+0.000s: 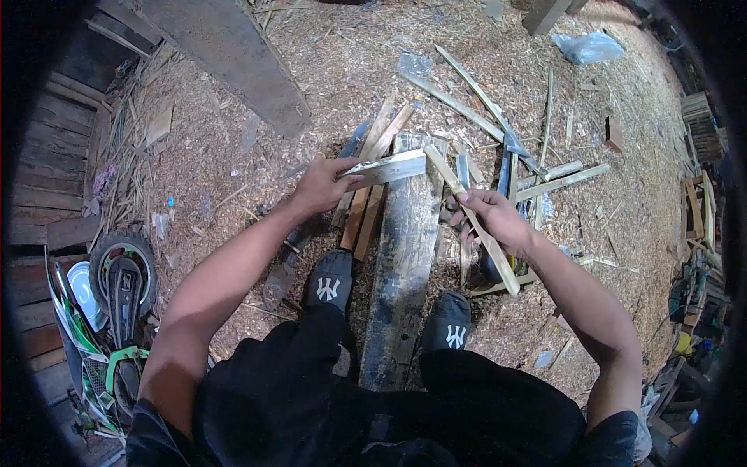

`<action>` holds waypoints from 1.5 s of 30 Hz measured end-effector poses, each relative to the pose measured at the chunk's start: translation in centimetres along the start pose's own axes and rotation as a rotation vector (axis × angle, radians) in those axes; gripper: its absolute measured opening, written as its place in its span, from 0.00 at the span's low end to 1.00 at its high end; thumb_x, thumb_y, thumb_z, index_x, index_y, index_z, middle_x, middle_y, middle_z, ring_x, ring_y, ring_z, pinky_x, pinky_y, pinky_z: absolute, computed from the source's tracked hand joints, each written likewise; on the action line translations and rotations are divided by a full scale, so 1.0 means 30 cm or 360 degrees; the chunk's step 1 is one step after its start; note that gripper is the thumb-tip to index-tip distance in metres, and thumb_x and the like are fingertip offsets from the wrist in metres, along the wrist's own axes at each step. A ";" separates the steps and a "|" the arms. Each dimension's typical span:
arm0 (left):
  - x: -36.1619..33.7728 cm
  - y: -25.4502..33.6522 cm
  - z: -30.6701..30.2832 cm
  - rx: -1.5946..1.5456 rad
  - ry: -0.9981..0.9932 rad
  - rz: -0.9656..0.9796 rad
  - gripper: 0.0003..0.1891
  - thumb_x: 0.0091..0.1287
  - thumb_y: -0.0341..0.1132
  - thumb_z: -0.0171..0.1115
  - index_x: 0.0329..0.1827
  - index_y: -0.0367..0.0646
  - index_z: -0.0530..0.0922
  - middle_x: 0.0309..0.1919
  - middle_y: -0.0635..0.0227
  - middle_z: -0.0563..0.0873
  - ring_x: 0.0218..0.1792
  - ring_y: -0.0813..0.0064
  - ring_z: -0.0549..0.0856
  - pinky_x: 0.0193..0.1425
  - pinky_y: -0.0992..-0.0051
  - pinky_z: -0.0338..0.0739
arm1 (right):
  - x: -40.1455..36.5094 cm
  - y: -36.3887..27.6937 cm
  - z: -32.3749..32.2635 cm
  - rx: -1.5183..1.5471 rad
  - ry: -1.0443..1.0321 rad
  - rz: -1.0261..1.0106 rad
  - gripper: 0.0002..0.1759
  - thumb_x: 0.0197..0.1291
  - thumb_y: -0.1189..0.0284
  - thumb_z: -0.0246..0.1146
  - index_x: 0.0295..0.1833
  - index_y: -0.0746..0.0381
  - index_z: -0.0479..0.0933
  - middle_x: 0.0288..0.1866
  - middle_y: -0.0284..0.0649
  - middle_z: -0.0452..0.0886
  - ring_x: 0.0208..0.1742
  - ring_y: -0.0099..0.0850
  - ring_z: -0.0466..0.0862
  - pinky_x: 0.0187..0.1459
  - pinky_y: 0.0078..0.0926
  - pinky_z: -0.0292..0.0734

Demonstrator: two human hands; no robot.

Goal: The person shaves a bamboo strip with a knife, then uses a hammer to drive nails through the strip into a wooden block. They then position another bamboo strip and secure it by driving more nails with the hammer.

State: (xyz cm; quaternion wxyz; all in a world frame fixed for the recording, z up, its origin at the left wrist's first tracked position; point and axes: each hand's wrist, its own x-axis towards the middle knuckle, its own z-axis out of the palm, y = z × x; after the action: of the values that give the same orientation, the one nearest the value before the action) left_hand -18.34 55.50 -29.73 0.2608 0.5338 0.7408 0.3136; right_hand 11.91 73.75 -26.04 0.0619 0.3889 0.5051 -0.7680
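Note:
My left hand [320,187] is closed on one end of a short pale board [393,168], whose other end lies over the far part of a worn wooden beam [406,249]. The beam runs between my feet. To the right of it, my right hand [494,218] grips a narrow wooden strip [473,221] between thumb and fingers. That strip slants from beside the board's right end down toward my right foot. Part of the right fingers is hidden behind the strip.
Several loose sticks [459,105] lie beyond the beam and to the right. Brown slats [366,222] are near my left foot. A thick plank [226,58] stands at upper left, a small green vehicle [117,311] at left, a plastic bag [589,47] at upper right.

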 end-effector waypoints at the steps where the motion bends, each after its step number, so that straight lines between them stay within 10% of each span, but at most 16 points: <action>1: -0.005 -0.016 0.006 -0.0006 0.0076 0.0028 0.17 0.68 0.34 0.69 0.58 0.42 0.85 0.44 0.51 0.91 0.46 0.58 0.92 0.52 0.64 0.83 | 0.006 -0.005 -0.003 -0.0031 -0.0006 -0.0014 0.17 0.80 0.63 0.55 0.58 0.67 0.77 0.37 0.41 0.87 0.27 0.25 0.86 0.28 0.21 0.81; 15: -0.165 -0.120 -0.066 0.0105 0.0439 -0.0026 0.17 0.68 0.33 0.68 0.59 0.42 0.85 0.47 0.48 0.90 0.48 0.53 0.91 0.51 0.62 0.83 | 0.118 -0.073 0.102 -0.0452 -0.0040 -0.0011 0.16 0.79 0.63 0.58 0.55 0.66 0.78 0.37 0.38 0.86 0.29 0.22 0.83 0.32 0.22 0.81; 25: -0.209 -0.130 0.004 0.0053 -0.0128 -0.0442 0.21 0.66 0.37 0.72 0.62 0.44 0.84 0.54 0.56 0.90 0.55 0.58 0.90 0.60 0.62 0.82 | 0.183 0.029 0.027 -0.0747 -0.0067 0.0053 0.13 0.78 0.69 0.58 0.48 0.69 0.80 0.34 0.38 0.84 0.28 0.24 0.83 0.32 0.23 0.81; 45: -0.201 -0.109 0.063 0.0119 -0.0136 -0.0200 0.23 0.66 0.37 0.71 0.65 0.41 0.82 0.55 0.50 0.88 0.56 0.54 0.89 0.59 0.62 0.82 | 0.204 0.145 -0.037 -0.0773 0.0016 -0.0011 0.18 0.77 0.63 0.61 0.52 0.71 0.81 0.37 0.42 0.88 0.36 0.26 0.87 0.39 0.28 0.81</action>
State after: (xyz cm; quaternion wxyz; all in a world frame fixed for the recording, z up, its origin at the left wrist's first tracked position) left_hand -17.25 49.32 -33.12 0.2912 0.5085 0.7722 0.2457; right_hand 10.39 74.39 -33.45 0.1484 0.3645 0.6767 -0.6223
